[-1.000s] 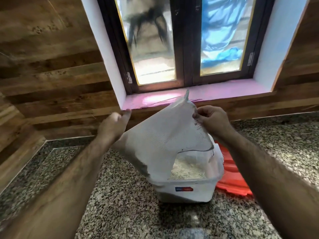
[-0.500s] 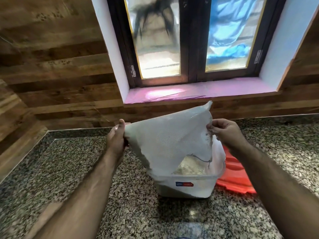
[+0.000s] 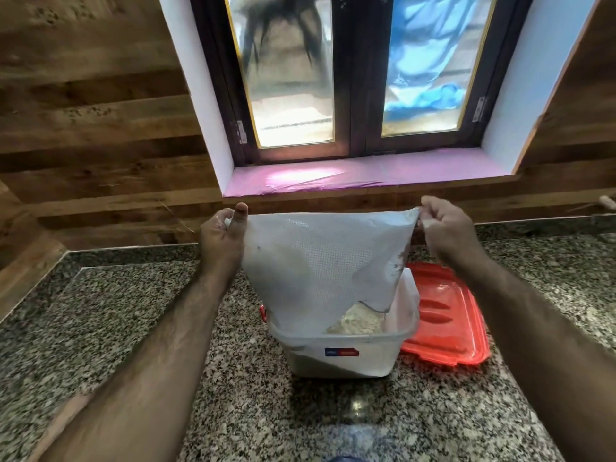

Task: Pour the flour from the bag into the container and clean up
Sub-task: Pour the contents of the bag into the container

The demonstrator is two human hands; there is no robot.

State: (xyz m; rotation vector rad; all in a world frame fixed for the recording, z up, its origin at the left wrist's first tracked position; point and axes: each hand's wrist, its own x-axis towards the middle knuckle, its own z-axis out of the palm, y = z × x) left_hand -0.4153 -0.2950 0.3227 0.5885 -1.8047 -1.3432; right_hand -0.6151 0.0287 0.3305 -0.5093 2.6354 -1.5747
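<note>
**Flour bag held upside down over container on granite counter**

A person's left hand (image 3: 221, 236) and right hand (image 3: 445, 228) each pinch an upper corner of a white woven flour bag (image 3: 320, 258), fingers closed on the fabric, stretching it taut between them. The bag hangs with its open mouth down, its lower edge dipping inside the rim of a clear plastic container (image 3: 340, 353) that stands on the speckled granite counter (image 3: 166, 328), towards its back edge and below a window sill (image 3: 333, 176). Pale flour (image 3: 355, 323) lies heaped inside the container, visible under the bag's lower right corner, and a dusting clings to the bag's inner surface. A red lid (image 3: 446, 315) lies flat on the counter just beside the container on its right, partly behind it. Wood-grain panelling (image 3: 100, 111) lines the wall along the counter's back edge.
</note>
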